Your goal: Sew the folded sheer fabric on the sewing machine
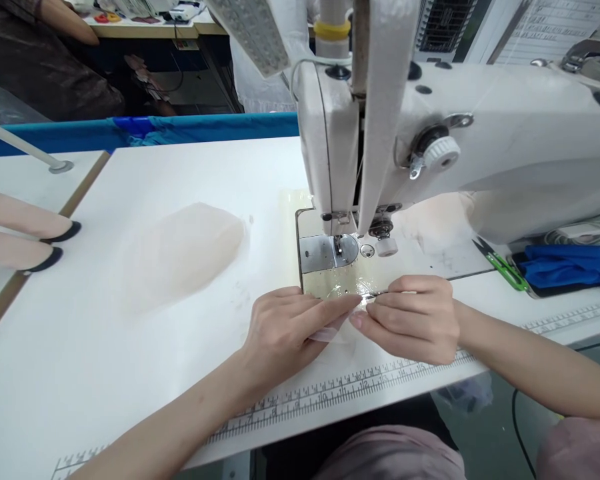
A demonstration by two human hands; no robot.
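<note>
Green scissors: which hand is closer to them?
Right. The right hand is left of the green scissors and slightly nearer the person, not touching them; the left hand is farther left, past the right hand.

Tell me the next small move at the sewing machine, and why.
Probably ease the thin tool in the right hand to the sheer cloth: the left hand holds that cloth, and the tool sits close to the left index finger.
</note>
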